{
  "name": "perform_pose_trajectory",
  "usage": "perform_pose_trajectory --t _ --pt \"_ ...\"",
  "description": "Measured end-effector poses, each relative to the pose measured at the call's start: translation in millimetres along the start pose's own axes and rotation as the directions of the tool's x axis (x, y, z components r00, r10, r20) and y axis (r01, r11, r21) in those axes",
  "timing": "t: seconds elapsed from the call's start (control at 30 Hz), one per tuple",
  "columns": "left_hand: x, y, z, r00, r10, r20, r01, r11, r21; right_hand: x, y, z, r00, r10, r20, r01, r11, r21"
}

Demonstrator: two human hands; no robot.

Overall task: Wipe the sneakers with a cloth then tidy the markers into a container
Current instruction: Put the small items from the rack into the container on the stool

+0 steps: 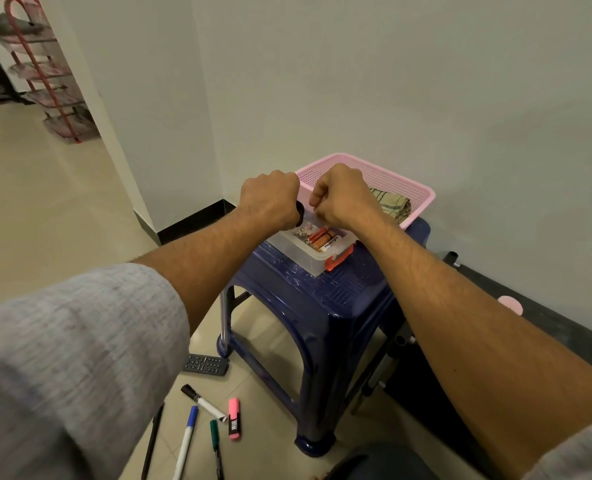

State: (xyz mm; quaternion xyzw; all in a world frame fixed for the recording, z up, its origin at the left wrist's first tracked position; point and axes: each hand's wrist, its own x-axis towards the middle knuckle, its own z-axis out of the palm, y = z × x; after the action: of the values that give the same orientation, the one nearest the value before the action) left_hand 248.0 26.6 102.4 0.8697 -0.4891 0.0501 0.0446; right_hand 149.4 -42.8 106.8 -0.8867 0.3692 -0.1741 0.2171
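Your basket [412,186] is pink, its walls a mesh of small holes. The cloth [391,202] in it is pale green-beige with dark stripes. The container [306,260] is clear plastic with an orange-red latch [338,259]; the batteries [322,238] inside are orange and red, one with a white band. The stool [322,306] is dark blue, its top embossed with hatching. On the cream tiled floor [45,220] you have a pink highlighter [234,419] with a black label, a white black-capped marker [202,401], a white blue-capped marker [187,434], a green marker [215,436] and a black pen [152,438]. Your left hand [270,197] grips a black object [300,213]. Your sleeve [73,358] is heathered grey.
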Motion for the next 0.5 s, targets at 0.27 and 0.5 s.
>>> perform_pose_trajectory --t 0.27,0.5 --pt "1.1 3.9 7.4 0.997 0.057 -0.054 -0.055 0.998 0.038 -4.4 9.2 -5.0 0.999 -0.005 -0.038 0.01 0.992 0.122" --pt "-1.3 0.5 4.3 0.997 0.058 -0.059 -0.061 0.997 -0.043 -14.1 4.3 -16.4 0.997 -0.045 -0.062 0.055 0.983 0.177"
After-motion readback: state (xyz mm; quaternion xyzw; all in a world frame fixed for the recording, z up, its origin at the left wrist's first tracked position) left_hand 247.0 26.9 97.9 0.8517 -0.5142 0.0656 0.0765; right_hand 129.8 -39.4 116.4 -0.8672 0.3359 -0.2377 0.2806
